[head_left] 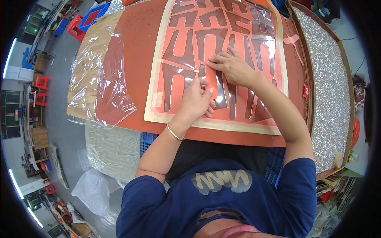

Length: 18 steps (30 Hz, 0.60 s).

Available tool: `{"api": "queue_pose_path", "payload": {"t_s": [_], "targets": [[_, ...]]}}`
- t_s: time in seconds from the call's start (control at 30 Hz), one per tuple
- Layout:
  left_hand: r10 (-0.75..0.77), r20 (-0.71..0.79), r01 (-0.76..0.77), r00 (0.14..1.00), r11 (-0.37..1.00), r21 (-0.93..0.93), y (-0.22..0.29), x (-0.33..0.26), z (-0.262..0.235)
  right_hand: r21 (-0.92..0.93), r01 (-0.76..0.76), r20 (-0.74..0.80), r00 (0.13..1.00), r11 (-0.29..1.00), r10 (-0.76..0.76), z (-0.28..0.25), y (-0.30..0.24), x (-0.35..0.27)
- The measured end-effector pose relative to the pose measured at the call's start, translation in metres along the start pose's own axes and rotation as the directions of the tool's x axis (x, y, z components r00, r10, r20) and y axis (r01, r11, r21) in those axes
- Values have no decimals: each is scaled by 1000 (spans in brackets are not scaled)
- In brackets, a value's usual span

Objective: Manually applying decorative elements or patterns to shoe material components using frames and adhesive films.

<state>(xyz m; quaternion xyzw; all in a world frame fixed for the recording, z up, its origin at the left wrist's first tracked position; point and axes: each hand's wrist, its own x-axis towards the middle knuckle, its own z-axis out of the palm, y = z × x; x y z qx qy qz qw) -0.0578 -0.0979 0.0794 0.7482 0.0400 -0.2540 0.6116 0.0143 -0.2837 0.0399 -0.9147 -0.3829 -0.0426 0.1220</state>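
A pinkish-orange panel (158, 77) edged with pale tape lies on the reddish-brown work surface in front of me. Dark brown, glossy cut shapes (186, 51) are set across it, several with long rounded slots. My left hand (197, 99) is at the panel's middle, thumb and fingers pinched together beside a small slot; whatever they hold is too small or hidden to name. Just right of it and slightly farther off, my right hand (234, 67) rests on the shapes with its fingers stretched out and apart, gripping nothing visible.
Clear plastic film (113, 75) covers a wooden board (85, 79) on the left. A long tray (329, 87) with a silvery crinkled surface stands at the right. Below the table's left edge are a pale patterned sheet (113, 148) and a white plastic bag (92, 191).
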Motion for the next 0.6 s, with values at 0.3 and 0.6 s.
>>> {"api": "queue_pose_path", "payload": {"t_s": [0.3,0.6], "targets": [[-67,-99,64,993,997,-34,-28,-4,10,-15,-44,-86,995,999,43,15,-4,-7],[465,69,-333,883,514,791,-60,-8,4,-96,-101,-25,995,990,99,14,-10,-8]]}}
